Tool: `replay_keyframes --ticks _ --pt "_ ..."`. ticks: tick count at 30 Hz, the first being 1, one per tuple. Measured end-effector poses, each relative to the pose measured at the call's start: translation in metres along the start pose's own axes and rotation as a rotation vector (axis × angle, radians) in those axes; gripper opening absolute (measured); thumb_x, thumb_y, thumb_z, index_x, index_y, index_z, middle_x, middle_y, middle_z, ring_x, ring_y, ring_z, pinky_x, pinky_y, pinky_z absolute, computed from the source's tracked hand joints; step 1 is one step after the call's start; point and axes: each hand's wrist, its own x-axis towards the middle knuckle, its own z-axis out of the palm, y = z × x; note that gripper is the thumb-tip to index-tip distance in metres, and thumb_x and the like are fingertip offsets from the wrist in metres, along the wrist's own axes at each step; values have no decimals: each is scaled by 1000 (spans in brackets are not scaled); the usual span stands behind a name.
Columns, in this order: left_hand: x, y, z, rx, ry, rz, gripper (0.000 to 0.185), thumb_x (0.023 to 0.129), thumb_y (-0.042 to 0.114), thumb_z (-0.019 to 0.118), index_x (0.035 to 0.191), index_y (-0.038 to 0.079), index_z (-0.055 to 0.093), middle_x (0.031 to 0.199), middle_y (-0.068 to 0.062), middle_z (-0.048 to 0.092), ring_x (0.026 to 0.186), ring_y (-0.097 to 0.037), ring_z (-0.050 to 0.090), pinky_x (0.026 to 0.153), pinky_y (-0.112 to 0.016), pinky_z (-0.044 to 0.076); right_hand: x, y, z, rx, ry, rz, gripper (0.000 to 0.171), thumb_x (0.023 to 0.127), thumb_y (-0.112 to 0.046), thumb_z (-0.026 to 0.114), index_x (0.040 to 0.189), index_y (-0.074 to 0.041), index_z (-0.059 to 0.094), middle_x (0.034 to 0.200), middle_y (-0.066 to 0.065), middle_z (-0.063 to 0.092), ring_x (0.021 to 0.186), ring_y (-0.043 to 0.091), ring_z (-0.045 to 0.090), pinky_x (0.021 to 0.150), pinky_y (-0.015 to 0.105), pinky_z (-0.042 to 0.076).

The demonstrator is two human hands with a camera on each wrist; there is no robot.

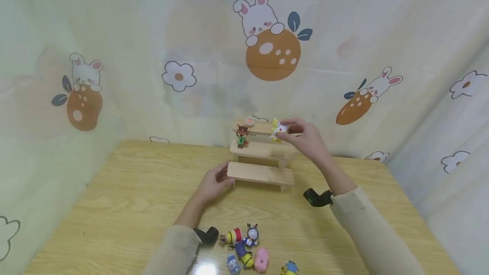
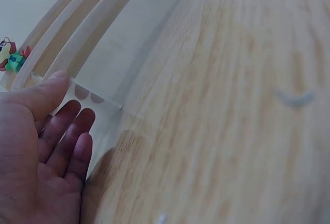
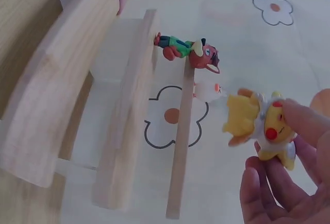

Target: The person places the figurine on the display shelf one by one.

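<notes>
The right hand is pinching a yellow figure above the shelf's top step, at 1 o'clock. The left hand, fingers relaxed, is touching the bottom step's left end.

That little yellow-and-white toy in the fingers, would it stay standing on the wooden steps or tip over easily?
The yellow-and-white figure looks like stiff moulded plastic, so it probably keeps its shape in the right hand. It seems light, held by fingertips alone. Its big head suggests it may tip easily on the narrow wooden steps.
</notes>
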Motion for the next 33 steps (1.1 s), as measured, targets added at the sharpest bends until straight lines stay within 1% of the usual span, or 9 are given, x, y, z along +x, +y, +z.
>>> replay_keyframes --ticks 3,4,6,9,11,13,18,24,33 --pt "0 2 -1 3 0 5 66 87 10 68 145 3 37 129 -19 58 109 -30 61 96 -38 51 10 -6 3 -33 28 6 42 84 -35 72 121 -18 63 101 10 68 97 23 63 72 27 51" --pt "1 -2 -1 4 3 11 66 87 11 68 145 4 38 128 -18 58 109 -29 61 96 -38 51 13 -8 4 -45 34 10 41 84 -35 72 121 -18 63 100 10 67 96 22 63 71 28 51" --pt "1 -2 -2 -2 7 18 65 87 10 68 144 3 38 127 -19 59 108 -31 61 96 -40 51 19 -10 8 -56 47 13 39 84 -33 72 120 -17 64 100 10 67 95 23 64 73 31 53" --pt "1 -2 -3 -8 4 18 65 87 10 68 144 4 39 127 -20 59 108 -31 61 96 -41 51 28 -12 13 -49 54 28 38 85 -31 72 119 -17 64 108 11 67 102 25 65 78 35 56" --pt "1 -3 -3 1 -3 9 65 87 12 68 145 5 38 127 -18 59 108 -29 61 95 -37 51 34 -13 15 -38 60 41 38 85 -31 72 118 -16 64 114 12 65 107 27 64 81 38 57" --pt "2 -3 -2 8 -10 10 66 88 12 67 145 5 37 127 -18 59 108 -28 61 95 -34 51 40 -13 16 -37 70 49 37 85 -30 72 118 -15 64 116 13 65 108 28 63 80 39 57" --pt "2 -5 -1 5 -18 10 67 88 14 67 146 5 35 128 -18 58 108 -28 61 95 -34 51 53 -14 25 -61 102 52 35 85 -25 72 116 -12 65 114 14 65 106 29 64 78 38 57" --pt "1 -5 -1 -7 -17 4 68 88 13 68 146 6 35 129 -17 59 107 -28 62 95 -35 51 61 -18 38 -103 104 70 34 85 -24 71 116 -12 65 113 12 64 103 27 62 73 34 56" --pt "1 -4 -1 -9 -23 13 67 88 14 67 146 6 34 129 -18 58 106 -27 62 94 -35 51 67 -20 45 -152 170 94 34 84 -24 70 115 -11 65 102 9 64 86 22 61 62 28 50"
